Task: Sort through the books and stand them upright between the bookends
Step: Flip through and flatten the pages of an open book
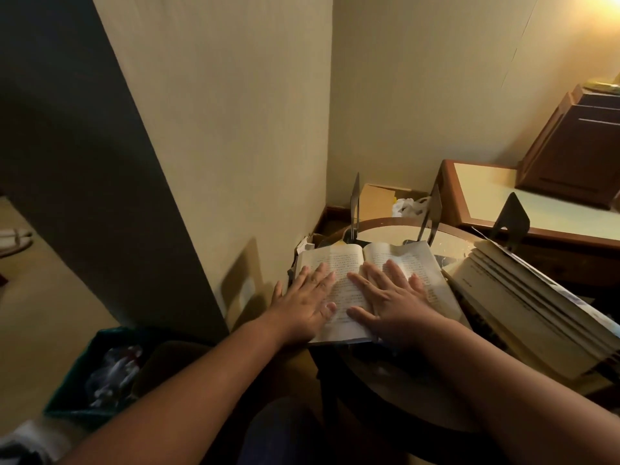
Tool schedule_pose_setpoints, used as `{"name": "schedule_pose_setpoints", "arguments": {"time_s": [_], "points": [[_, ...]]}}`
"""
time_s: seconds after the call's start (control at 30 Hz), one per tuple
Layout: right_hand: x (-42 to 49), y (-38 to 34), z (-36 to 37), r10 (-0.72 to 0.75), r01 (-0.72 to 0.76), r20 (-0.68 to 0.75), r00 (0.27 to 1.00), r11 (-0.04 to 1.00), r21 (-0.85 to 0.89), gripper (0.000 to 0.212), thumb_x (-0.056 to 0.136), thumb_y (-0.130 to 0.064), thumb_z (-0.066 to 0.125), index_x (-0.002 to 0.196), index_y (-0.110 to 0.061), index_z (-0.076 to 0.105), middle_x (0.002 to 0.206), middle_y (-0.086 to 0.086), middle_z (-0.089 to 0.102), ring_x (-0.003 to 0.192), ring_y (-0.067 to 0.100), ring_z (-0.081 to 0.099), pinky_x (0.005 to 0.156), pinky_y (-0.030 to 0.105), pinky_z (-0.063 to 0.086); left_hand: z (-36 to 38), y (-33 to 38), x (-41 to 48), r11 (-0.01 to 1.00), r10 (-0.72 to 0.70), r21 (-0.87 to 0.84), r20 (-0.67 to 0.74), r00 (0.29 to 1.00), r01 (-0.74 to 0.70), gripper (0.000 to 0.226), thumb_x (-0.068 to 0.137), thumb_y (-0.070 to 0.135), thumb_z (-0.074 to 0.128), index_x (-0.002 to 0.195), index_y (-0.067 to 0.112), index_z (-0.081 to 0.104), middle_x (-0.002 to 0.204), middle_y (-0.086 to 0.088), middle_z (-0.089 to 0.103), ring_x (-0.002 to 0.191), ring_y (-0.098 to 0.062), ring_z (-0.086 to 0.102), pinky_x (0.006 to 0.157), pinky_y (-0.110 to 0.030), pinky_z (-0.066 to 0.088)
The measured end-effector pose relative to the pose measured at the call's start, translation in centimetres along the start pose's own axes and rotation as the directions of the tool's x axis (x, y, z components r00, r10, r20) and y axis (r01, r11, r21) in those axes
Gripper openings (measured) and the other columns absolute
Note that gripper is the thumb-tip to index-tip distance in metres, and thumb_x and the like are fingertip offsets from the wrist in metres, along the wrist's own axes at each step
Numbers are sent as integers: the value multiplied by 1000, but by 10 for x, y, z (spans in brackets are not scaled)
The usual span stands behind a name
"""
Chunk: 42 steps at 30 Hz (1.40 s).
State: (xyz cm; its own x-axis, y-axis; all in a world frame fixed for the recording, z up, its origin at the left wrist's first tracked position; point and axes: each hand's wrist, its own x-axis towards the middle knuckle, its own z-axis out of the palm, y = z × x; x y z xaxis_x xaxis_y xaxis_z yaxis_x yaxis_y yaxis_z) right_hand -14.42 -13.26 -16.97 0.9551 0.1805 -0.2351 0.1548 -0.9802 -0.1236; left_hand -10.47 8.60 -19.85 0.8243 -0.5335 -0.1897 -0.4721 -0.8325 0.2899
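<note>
Both hands (303, 298) (392, 305) flat atop open book (342, 260)

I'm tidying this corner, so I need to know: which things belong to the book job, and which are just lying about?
Job: open book, under left hand and right hand; book pile; bookends.
Lying about: green bin, cardboard box, plastic bag, sandals.

A small round table (385, 222) with a wooden rim and a glossy top stands in front of me, set into the corner of the room. An open book (339, 263) lies flat on its near left part, and just to the right a slumped stack of books (523, 307) covers the table's right side. Along the far edge three metal bookends stand upright: the left bookend (355, 204), the middle bookend (433, 209) and the dark bookend (511, 219) behind the stack.
</note>
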Motion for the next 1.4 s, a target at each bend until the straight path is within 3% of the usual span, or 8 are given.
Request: {"name": "schedule_pose_setpoints", "arguments": {"time_s": [0.27,0.5,0.9,1.1,1.23,1.4], "points": [[-3,-3,-1,11,-11,2,1000,1000,8,76,89,-80,24,150,-54,-14,164,-11,-19,147,28,-28,116,62,-12,9,1,-30,1000,9,13,2,1000,-9,61,100,59,15,150,47,-18,156,22,-29,146,-12,-27,115,-64,-10],[-4,-3,0,16,-16,-19,1000,1000,20,76,89,-81,21,151,-53,-14,164,-11,-19,147,28,-28,116,61,-13,-7,2,-3,997,-77,18,4,997,77,54,100,58,13,148,54,-13,161,11,-25,148,-18,-23,114,-64,-12],[-4,2,2,2,-2,-12,1000,999,52,74,88,-82,17,148,-56,-16,163,-12,-23,145,28,-33,115,62,-17,-23,-6,67,957,-204,-214,-21,979,195,49,100,60,16,147,59,1,164,9,-14,151,-27,-10,116,-64,-9],[-1,0,5,24,-23,-29,999,999,39,73,87,-82,15,147,-56,-17,163,-12,-23,145,29,-32,115,63,-15,-17,-9,69,904,-275,-361,-83,958,228,62,92,73,21,149,55,7,166,2,3,148,-36,14,116,-61,20],[-2,-2,7,34,-33,-46,998,999,38,73,88,-81,15,147,-56,-19,163,-12,-23,145,28,-32,116,62,-14,-15,-10,63,849,-288,-497,-149,946,180,77,79,85,24,149,54,13,161,0,19,144,-33,28,110,-60,34],[-2,-6,10,62,-55,-92,994,996,70,73,88,-81,13,148,-55,-18,163,-13,-21,146,27,-32,115,60,-18,-19,-7,43,821,-291,-566,-305,907,73,67,93,57,51,152,34,30,153,-2,35,136,-24,41,108,-46,41]]}}
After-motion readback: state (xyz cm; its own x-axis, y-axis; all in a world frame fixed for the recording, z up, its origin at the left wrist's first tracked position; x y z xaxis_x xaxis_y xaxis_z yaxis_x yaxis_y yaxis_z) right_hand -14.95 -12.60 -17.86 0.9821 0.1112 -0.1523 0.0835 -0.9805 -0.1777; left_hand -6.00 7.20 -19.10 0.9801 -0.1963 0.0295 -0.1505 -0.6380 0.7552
